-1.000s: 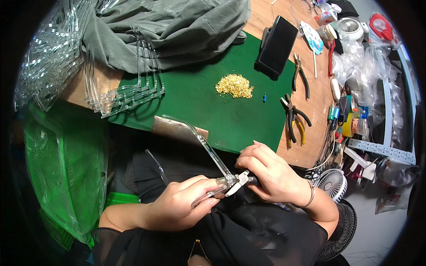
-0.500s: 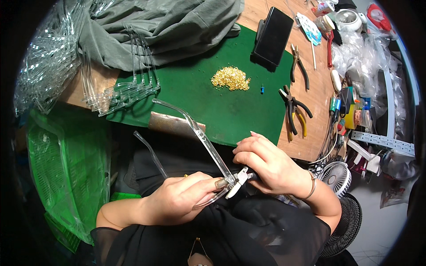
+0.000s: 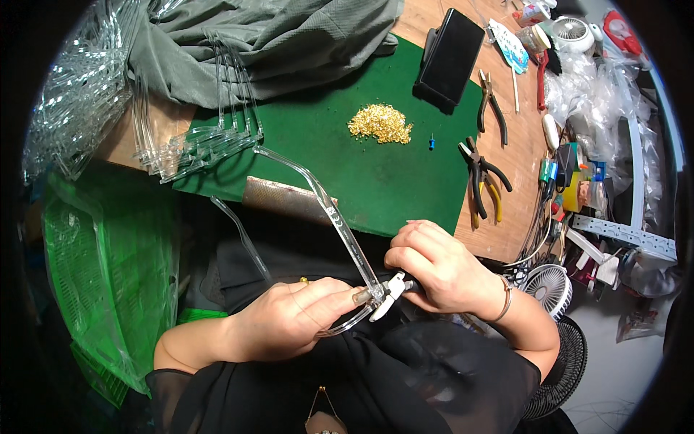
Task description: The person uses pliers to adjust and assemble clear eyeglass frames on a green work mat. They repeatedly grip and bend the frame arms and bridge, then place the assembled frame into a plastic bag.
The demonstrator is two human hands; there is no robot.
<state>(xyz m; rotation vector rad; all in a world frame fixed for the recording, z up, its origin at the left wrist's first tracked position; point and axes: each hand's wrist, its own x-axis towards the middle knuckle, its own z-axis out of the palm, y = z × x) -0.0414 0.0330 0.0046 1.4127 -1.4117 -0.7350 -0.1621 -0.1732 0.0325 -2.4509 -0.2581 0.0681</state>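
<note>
My left hand (image 3: 293,318) is closed on a clear plastic eyeglass frame (image 3: 340,223), close to one hinge. Its temples are unfolded and point away from me, toward the green mat. In my right hand (image 3: 437,264) is a plier-like tool with white jaws (image 3: 389,298); the jaws meet the frame's hinge corner, and dark handles go into my curled fingers, mostly hidden. Whether a small part sits between the jaws I cannot make out. Beyond my hands, a heap of tiny gold-coloured metal pieces (image 3: 381,123) lies on the green mat (image 3: 390,188).
More clear frames (image 3: 206,148) stand at the left beside a grey cloth (image 3: 267,54). Two pliers (image 3: 481,177) (image 3: 492,108), a black phone (image 3: 450,59) and a blue push pin (image 3: 432,143) lie at the right. A metal bar (image 3: 285,199) edges the mat; a green basket (image 3: 112,275) is at left.
The view has shifted slightly. My hands keep the same hold, with the white jaws still at the hinge corner and the glasses tilted a little differently.
</note>
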